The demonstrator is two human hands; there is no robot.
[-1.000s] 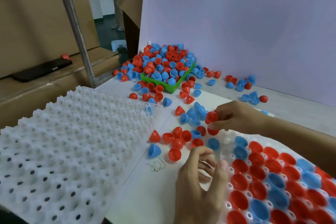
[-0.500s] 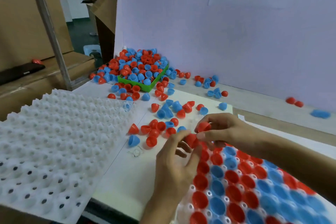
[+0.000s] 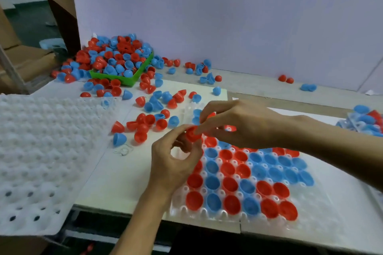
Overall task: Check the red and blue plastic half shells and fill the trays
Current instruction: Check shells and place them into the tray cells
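My left hand (image 3: 174,163) pinches a red half shell (image 3: 192,133) between thumb and forefinger, just above the far left corner of the clear tray (image 3: 317,215). My right hand (image 3: 240,124) reaches in from the right; its fingertips touch that same shell, and its curled fingers hold another red half shell (image 3: 211,114). Rows of red and blue half shells (image 3: 248,184) lie open side up in the tray's pockets. Loose red and blue half shells (image 3: 149,120) are scattered on the white sheet beyond my hands.
A white moulded tray (image 3: 41,151) with bare pockets lies at the left. A green bin (image 3: 126,81) heaped with shells stands at the back left, shells spilled around it. Another tray with shells (image 3: 366,122) shows at the right edge. A purple board (image 3: 228,16) closes off the back.
My left hand rose from the table's front to meet my right hand and now pinches a red shell. My right hand came back from the loose shells towards the tray.
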